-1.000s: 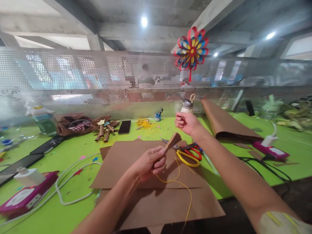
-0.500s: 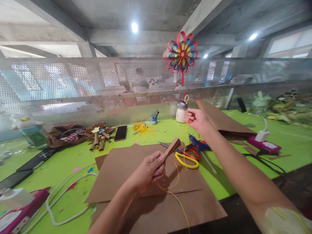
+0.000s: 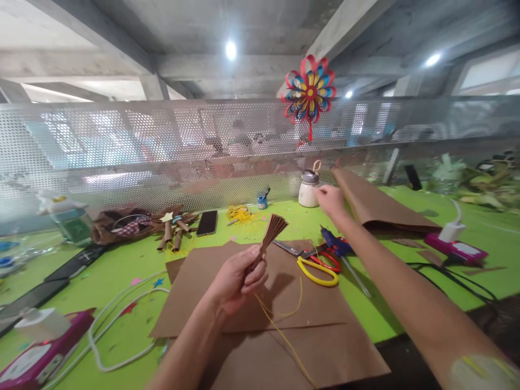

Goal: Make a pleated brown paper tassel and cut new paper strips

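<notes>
Above left hand grip: folded paper fan protruding, tilted right.

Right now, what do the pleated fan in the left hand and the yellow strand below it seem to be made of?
The pleated fan in the left hand looks like matte brown kraft paper, sharply creased, like the sheets beneath. The yellow strand may be thin plastic cord or wire: it holds stiff curves.
</notes>
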Demonstrator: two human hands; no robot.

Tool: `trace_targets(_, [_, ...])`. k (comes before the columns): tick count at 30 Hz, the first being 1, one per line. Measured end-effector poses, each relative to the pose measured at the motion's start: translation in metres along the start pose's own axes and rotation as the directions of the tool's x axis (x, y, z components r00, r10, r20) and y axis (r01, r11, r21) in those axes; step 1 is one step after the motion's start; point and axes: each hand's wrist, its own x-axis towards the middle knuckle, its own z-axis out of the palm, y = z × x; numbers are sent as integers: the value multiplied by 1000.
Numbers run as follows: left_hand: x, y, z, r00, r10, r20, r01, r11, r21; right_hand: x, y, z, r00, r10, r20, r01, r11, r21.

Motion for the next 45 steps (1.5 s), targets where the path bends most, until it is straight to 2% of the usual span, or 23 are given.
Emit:
trace_targets(1, [0,0,0,1000,1,-4,-1,1000,-7,-7,-2,-3,998,-48,-28,48,999,-9])
trace_targets(2, [1,0,0,1000,-1,-3,1,1000,-11,-15,-4,-4,996,-91,-5,91,996,-2])
trace_targets(3, [1,0,1,1000,-2,-1,2,1000,-14,-26,-6,-4,990,-121,73,120,993,21])
trace_targets(4, [1,0,1,1000,-4,2,4,1000,-13,-37,-7,-2,958,-146,248,131,988,78])
trace_targets(5, [1,-1,2,1000,-5,3,5,1000,-12,-49,-7,0,888,-130,441,72,987,145])
trace_targets(6, [0,0,3,1000,-5,2,5,1000,-9,-60,-6,3,793,-88,603,-32,982,184])
trace_targets(8, [0,0,3,1000,-6,-8,6,1000,-9,-75,-2,6,621,6,784,-241,953,184])
trace_targets(9, [0,0,3,1000,-8,-14,8,1000,-9,-79,0,6,566,51,823,-304,941,151])
trace_targets(10, [0,0,3,1000,-11,-21,11,1000,-10,-80,2,4,533,87,841,-323,940,108])
trace_targets(12, [1,0,2,999,-15,-37,15,1000,-4,-76,4,-3,501,134,855,-240,971,-11])
trace_targets(14, [2,0,0,999,-15,-49,15,1000,6,-66,4,-14,511,128,850,-90,991,-95])
trace_targets(16, [2,-1,-1,998,-11,-54,12,1000,17,-56,2,-23,554,40,831,-44,999,-18])
trace_targets(18, [2,-2,-2,999,-11,-51,13,999,33,-51,-1,-28,628,-82,774,-122,972,201])
trace_targets(20, [2,-2,-1,999,-18,-41,21,998,56,-53,-6,-26,694,-158,702,-210,889,408])
trace_targets(22, [1,-3,0,999,-28,-23,29,997,74,-60,-13,-20,720,-183,670,-275,811,517])
trace_targets(24, [1,-3,1,999,-41,9,40,995,87,-66,-20,-14,722,-170,670,-332,765,552])
trace_targets(26, [1,-4,3,998,-58,39,54,994,95,-70,-27,-10,731,-124,671,-364,761,537])
trace_targets(31, [4,-7,9,996,-63,67,55,992,110,-62,-30,-4,813,-33,581,-347,773,531])
trace_targets(35, [5,-9,11,998,-25,55,19,995,102,-55,-27,1,837,58,544,-395,753,527])
trace_targets(39, [7,-12,13,1000,-5,27,2,994,108,-53,-25,3,871,103,481,-387,746,542])
trace_targets(45, [8,-16,20,999,5,-35,0,990,139,-47,-19,2,877,161,452,-403,759,511])
